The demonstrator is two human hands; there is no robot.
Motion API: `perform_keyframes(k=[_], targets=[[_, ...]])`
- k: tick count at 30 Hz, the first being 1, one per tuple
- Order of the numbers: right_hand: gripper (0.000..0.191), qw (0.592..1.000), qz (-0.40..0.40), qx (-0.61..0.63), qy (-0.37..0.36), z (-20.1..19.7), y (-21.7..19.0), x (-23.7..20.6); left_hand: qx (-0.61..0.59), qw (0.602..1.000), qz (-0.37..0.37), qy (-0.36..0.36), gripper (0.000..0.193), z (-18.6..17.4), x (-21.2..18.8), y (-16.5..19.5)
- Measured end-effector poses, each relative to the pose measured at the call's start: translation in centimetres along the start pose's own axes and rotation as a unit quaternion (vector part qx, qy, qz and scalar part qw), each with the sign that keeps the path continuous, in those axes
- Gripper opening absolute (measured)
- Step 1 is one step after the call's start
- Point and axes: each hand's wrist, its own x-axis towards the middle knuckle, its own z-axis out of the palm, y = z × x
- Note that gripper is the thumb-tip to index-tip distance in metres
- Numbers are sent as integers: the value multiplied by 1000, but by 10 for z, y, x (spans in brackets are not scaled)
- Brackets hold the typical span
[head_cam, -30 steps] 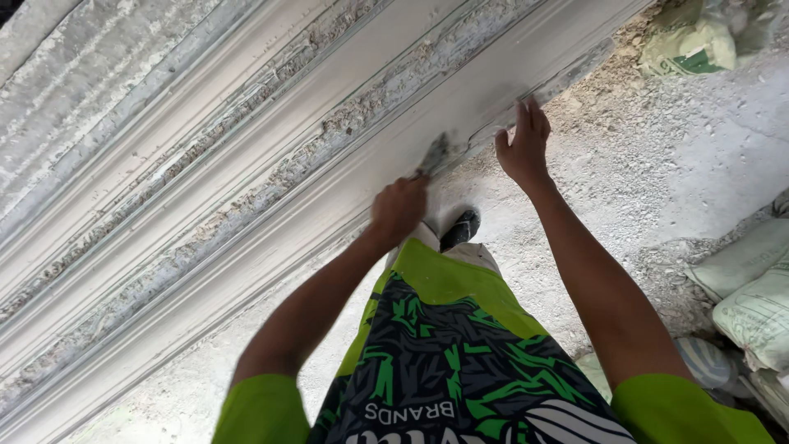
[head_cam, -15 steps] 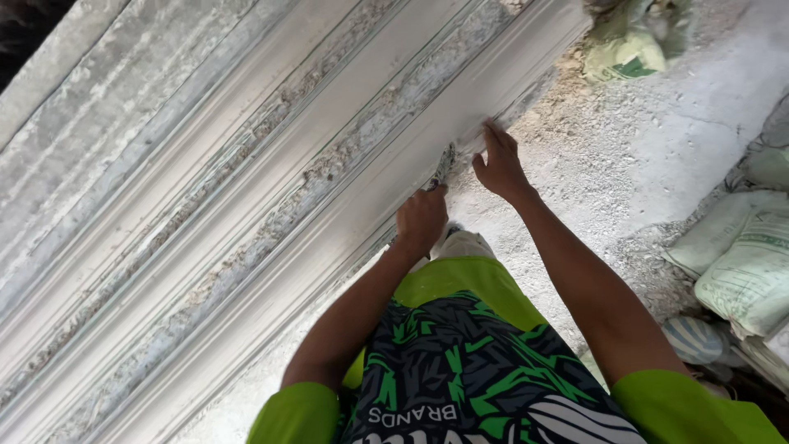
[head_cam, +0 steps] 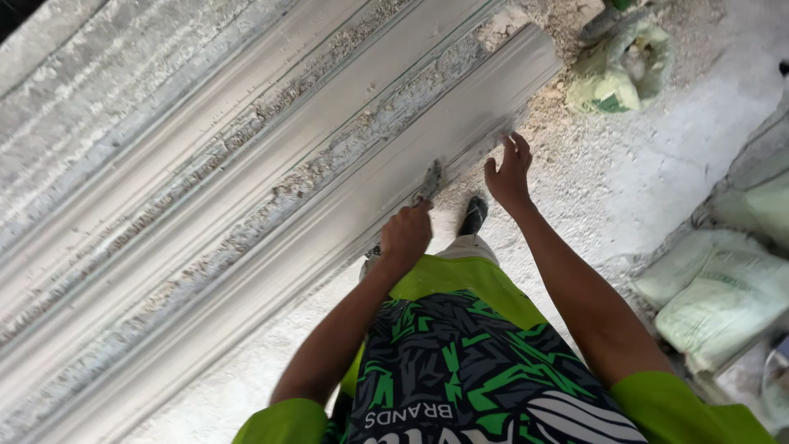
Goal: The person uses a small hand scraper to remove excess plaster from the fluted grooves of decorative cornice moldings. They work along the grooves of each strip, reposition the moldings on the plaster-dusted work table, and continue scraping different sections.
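Plaster moulding (head_cam: 460, 131): long white strip running diagonally across the bench, its end up top right, near edge facing you. Scraper (head_cam: 428, 182) sits on that near edge, blade caked with grey plaster, handle hidden in your fist

Your left hand (head_cam: 406, 236) is closed around the scraper. Your right hand (head_cam: 509, 173) is open, fingers spread, fingertips on or just off the moulding's lower edge right of the blade; can't tell if they actually touch

More strips (head_cam: 205, 156) lie alongside further from you, with rough crumbly plaster in the gaps between them. Floor (head_cam: 657, 164) is dusty with plaster bits, your shoe (head_cam: 472, 215) just under the bench edge. Crumpled green bag (head_cam: 616, 74) near the end of the strip, stacked sacks (head_cam: 723, 288) on your right

Risks as I read it:
- right fingers are close to the blade; a slip along the edge could catch them
- too steep an angle may gouge or chip the thin edge
- leaning on that edge near the end could crack it
- loose rubble underfoot, footing could slide
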Motion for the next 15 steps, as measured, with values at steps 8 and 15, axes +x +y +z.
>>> perform_keyframes(k=[8, 15], targets=[[68, 983, 88, 112, -114, -47, 97, 68, 13, 999, -45, -22, 31, -8, 6, 12], [75, 969, 80, 140, -188, -66, 135, 115, 10, 996, -85, -21, 36, 17, 32, 40]])
